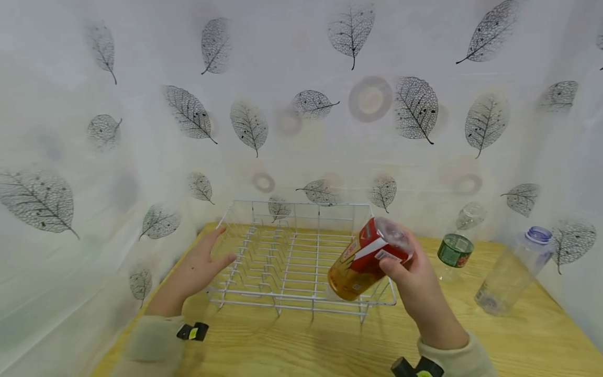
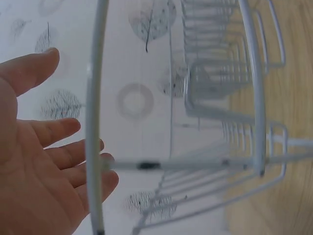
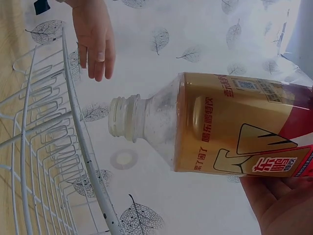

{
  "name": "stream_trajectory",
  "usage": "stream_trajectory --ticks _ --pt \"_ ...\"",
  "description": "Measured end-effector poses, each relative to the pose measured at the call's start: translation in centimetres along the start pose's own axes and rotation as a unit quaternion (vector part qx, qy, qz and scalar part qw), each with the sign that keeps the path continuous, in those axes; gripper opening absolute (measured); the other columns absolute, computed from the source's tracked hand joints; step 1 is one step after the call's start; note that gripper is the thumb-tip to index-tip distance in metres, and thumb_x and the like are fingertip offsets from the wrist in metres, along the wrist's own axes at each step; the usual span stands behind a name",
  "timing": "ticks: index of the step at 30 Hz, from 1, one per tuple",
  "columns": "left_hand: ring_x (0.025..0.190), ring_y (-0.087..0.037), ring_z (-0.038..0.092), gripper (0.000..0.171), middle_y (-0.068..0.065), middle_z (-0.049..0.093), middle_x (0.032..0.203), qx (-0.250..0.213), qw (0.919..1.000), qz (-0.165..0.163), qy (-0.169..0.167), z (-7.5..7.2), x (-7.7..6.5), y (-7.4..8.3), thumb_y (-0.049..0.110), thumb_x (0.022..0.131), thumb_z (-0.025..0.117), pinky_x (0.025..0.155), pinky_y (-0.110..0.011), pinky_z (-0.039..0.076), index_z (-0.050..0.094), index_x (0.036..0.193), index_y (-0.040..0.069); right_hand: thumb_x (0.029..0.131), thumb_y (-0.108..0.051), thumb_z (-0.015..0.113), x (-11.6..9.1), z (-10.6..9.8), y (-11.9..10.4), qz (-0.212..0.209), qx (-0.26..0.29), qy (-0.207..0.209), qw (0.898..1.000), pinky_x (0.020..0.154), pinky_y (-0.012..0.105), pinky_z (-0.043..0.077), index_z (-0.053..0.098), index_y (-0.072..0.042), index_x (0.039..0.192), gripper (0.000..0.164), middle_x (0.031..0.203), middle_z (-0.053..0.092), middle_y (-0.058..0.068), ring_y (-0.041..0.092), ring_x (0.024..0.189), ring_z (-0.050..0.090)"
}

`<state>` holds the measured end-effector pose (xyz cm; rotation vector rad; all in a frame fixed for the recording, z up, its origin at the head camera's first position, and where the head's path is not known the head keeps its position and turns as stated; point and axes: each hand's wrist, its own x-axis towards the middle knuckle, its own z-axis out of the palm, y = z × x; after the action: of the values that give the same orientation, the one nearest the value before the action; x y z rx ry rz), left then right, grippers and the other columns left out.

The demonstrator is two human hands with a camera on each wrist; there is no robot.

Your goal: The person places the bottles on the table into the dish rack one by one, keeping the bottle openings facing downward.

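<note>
Near the left edge of the tabletop [image 1: 292, 345], the left hand [image 1: 198, 264], one of two hands, is beside the left rim of the one white wire rack [image 1: 313, 299], its grip wide, thumb apart from straight fingers; whether they touch the wire I cannot tell. Resting that palm firmly on the rim would probably steady the frame. Inside the rack's left part are rows of wire dividers, too overlapped to count. The rack sits toward the tabletop's back edge. Over its front right corner, the right hand [image 1: 421, 277] has its grip round the single red-and-gold drink bottle [image 1: 369, 259], toward the base; the bottle tilts neck down, and no cap shows. To set it in the rack well, I'd hold it high on the body — neck free — bring it closer to vertical and lower the mouth between wires, squeezing lightly since the plastic would likely dent. Farther right are two more bottles, making three: one green-labelled clear bottle [image 1: 455, 251] toward the back edge, then one clear bottle with a purple neck [image 1: 506, 277] near the right edge.
</note>
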<state>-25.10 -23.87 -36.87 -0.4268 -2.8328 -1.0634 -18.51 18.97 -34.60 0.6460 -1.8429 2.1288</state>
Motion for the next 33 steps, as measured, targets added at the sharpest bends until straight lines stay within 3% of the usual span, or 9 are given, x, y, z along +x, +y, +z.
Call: stream_trajectory --ticks 7,11,17,21,27,33 --pt "0.145 -0.054 0.018 0.087 -0.031 0.015 0.162 0.011 0.9994 -0.033 0.0 -1.3 0.2 -2.7 0.049 0.104 0.053 0.11 -0.073 0.02 0.01 0.162 0.002 0.098 -0.028 0.07 0.1 -0.3 0.0 -0.01 0.006 0.0 1.0 0.09 0.029 0.055 0.047 -0.011 0.146 0.056 0.129 0.058 0.014 0.023 0.111 0.06" --pt "0.146 -0.054 0.015 0.084 -0.029 0.009 0.164 -0.034 0.9972 -0.065 -0.018 -1.2 0.2 -4.0 0.046 0.106 0.049 0.112 -0.071 0.02 0.003 0.163 0.004 0.098 -0.027 0.068 0.1 -0.3 0.0 -0.013 -0.001 0.005 1.0 0.09 0.029 0.055 0.047 -0.011 0.145 0.054 0.128 0.059 0.014 0.023 0.109 0.06" --pt "0.149 -0.048 0.01 0.07 -0.027 0.007 0.165 -0.093 0.9904 -0.098 -0.026 -0.8 0.5 -5.6 0.027 0.111 0.04 0.117 -0.065 0.015 -0.001 0.162 0.003 0.098 -0.027 0.069 0.2 -0.4 0.1 -0.017 0.001 0.006 1.0 0.089 0.029 0.055 0.047 -0.01 0.146 0.055 0.127 0.059 0.014 0.022 0.108 0.06" --pt "0.149 -0.048 0.012 0.063 -0.029 0.011 0.163 -0.144 0.9831 -0.107 -0.034 -0.6 0.3 -6.5 0.013 0.111 0.033 0.118 -0.063 0.014 -0.003 0.162 0.002 0.097 -0.027 0.07 0.2 -0.4 0.2 -0.014 0.008 0.007 1.0 0.09 0.029 0.055 0.047 -0.01 0.146 0.057 0.128 0.058 0.014 0.022 0.109 0.059" --pt "0.147 -0.047 0.023 0.063 -0.031 0.018 0.162 -0.25 0.9606 -0.112 -0.045 -0.2 0.1 -7.1 0.006 0.109 0.029 0.118 -0.061 0.021 -0.006 0.161 0.002 0.098 -0.028 0.07 0.3 -0.5 0.4 -0.016 0.015 0.008 1.0 0.09 0.029 0.055 0.046 -0.01 0.146 0.057 0.128 0.058 0.014 0.022 0.109 0.059" --pt "0.145 -0.047 0.025 0.065 -0.03 0.021 0.16 -0.282 0.9511 -0.119 -0.041 0.1 0.5 -7.2 0.001 0.106 0.031 0.118 -0.06 0.022 -0.003 0.161 0.001 0.098 -0.028 0.07 0.4 -0.7 0.4 -0.024 0.018 0.006 1.0 0.089 0.029 0.055 0.047 -0.009 0.146 0.057 0.126 0.06 0.012 0.02 0.108 0.06"
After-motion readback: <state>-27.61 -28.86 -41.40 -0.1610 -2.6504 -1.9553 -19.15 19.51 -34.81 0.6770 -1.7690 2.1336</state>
